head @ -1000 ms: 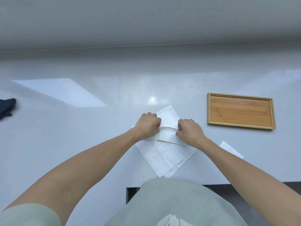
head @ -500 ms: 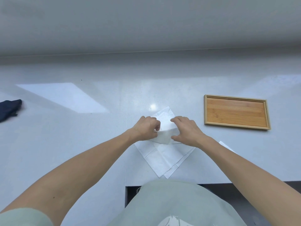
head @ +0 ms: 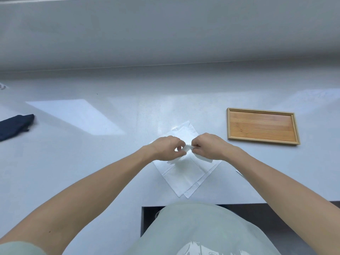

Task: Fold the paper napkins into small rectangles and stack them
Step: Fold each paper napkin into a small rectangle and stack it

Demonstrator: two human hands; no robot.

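Open surface [head: 77, 162] lies left of the napkin pile [head: 185, 173], with only a dark cloth [head: 14, 127] at the far left edge. A wooden tray [head: 262, 126] stands at right; bare surface separates it from the pile.

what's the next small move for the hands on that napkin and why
Probably bring the pinched edges together and press a crease. Both the left hand and right hand pinch a partly folded napkin raised above the flat napkin pile; the wooden tray holds nothing.
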